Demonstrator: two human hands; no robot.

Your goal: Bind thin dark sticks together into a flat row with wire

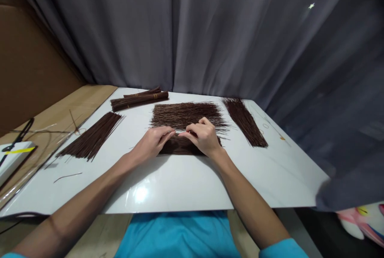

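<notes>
My left hand [156, 139] and my right hand [205, 135] face each other over the middle of the table. Both pinch with thumb and index finger, the tips a short gap apart. Whatever lies in the pinches is too thin to make out. Just below them is a dark brown pile of thin sticks [183, 147], partly covered by my hands. Behind it a wider spread layer of brown sticks [186, 115] lies crosswise, its ends fanned out at the right.
A loose bundle of sticks [93, 136] lies on the left, another [246, 124] on the right. Tied bundles [139, 100] lie at the back left. One stray stick [67, 176] is near the left front. Rubber bands [266, 126] lie at the right; a grey curtain [186, 30] hangs behind the white table [180, 186].
</notes>
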